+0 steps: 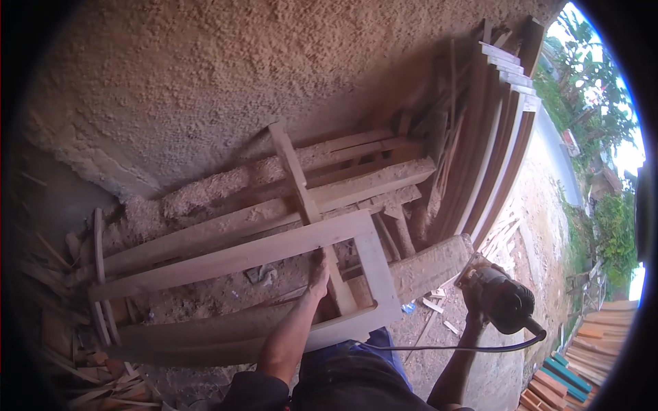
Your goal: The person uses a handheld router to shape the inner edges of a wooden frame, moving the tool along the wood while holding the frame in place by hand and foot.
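A pale rectangular wooden frame (364,267) lies across rough beams (370,183) in the centre, with a narrow wooden slat (293,164) crossing beneath its upper rail. My left hand (317,277) is closed on that slat just below the rail, its fingertips partly hidden. At the right, my right hand (474,305) grips a dark, round-bodied power tool with a square metal base (506,301), held up beside the frame's end. Its black cable (445,348) runs leftward across my legs.
Curved boards (490,137) lean against the rough wall (226,68) at upper right. Wood shavings and scraps (435,308) litter the ground. Loose sticks (68,370) lie at lower left, stacked planks (589,342) at lower right. Plants (610,240) show outside on the right.
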